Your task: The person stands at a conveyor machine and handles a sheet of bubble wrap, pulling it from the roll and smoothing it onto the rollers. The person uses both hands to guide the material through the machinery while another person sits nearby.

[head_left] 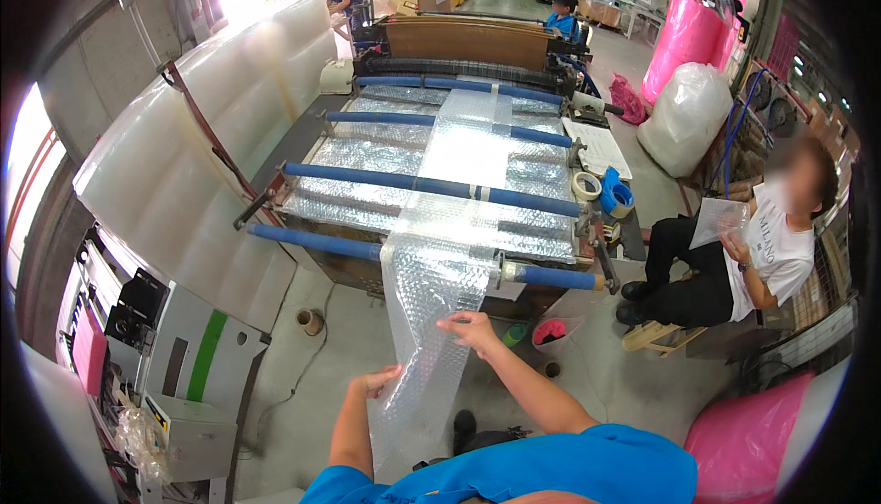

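Observation:
A long strip of clear bubble wrap (431,285) runs down over the front blue roller bar and hangs toward my body. On its left edge, my left hand (374,382) is closed with the film between thumb and fingers. Higher up, my right hand (470,330) pinches the film near its right edge, the index finger reaching over the surface. The strip lies across several blue roller bars (395,176) of a machine, above a silvery bubble sheet (344,199). Below my hands, the strip's lower end passes in front of my blue shirt.
Right of the machine sit tape rolls (585,185) and a blue tape dispenser (617,194). A seated person (752,247) at the right holds a clear bubble sheet. Large white rolls (202,128) line the left. A grey cabinet (197,348) stands at lower left, pink rolls (748,435) at lower right.

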`<state>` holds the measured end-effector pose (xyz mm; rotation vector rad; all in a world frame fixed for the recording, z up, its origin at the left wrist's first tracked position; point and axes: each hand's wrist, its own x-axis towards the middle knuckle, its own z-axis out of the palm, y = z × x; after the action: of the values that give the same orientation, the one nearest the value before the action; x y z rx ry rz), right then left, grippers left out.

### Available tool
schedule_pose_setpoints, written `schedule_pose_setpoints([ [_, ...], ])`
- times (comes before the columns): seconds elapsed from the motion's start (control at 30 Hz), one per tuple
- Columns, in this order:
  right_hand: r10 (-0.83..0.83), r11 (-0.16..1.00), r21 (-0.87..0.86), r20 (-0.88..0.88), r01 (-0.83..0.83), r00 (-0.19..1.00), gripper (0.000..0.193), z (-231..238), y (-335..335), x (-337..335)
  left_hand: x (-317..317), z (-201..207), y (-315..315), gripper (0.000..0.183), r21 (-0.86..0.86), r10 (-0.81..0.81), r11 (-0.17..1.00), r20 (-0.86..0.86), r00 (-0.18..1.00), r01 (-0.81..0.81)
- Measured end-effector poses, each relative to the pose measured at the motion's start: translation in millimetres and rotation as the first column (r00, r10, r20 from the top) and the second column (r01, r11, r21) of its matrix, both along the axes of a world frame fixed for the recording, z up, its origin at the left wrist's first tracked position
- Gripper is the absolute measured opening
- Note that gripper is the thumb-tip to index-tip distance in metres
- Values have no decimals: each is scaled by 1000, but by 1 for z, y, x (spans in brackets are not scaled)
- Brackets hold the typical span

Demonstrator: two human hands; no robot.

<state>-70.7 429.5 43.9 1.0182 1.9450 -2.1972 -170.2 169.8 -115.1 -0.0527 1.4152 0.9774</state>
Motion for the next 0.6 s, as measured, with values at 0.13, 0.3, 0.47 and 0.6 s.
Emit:
schedule_pose_setpoints([
  [0.13,-90,994,56,-26,92,996,19,-28,3,11,41,70,3,63,-23,35,998,-512,858,-55],
  [0.3,-177,874,433,-138,220,974,15,-43,-11,6,67,44,-38,38,3,138,967,-850,509,-256],
  [0.47,-221,961,117,-208,249,953,18,-31,-26,18,35,55,-35,55,-62,287,926,-523,802,-372],
  [0.6,-134,987,-107,-101,123,986,20,-40,-71,46,49,96,-16,75,68,155,983,-811,564,-172],
])
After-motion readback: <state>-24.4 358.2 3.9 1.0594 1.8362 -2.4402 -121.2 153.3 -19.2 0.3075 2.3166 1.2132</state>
